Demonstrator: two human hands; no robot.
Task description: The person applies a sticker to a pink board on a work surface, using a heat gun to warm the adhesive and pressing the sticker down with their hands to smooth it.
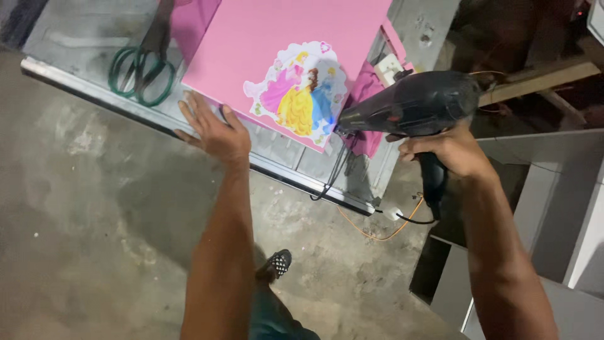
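Workbench (pixel 94 85), pink panel (pixel 264 38); hairdryer (pixel 415 104) gripped

Bench (pixel 82 38): you stand at a grey top with a metal front edge.
Board (pixel 277 31): a pink panel lies flat on it, and its near corner bears a cartoon sticker (pixel 301 94).
Scissors (pixel 141 72): green-handled, they lie on the bench just left of the board.
Floor (pixel 88 239): bare concrete lies under your feet, with an orange wire (pixel 377 234) on it.

Dim workshop under soft overhead light; the pink panel (pixel 277 38) glows brightest, corners fall dark, and edges look slightly smeared, perhaps from motion.
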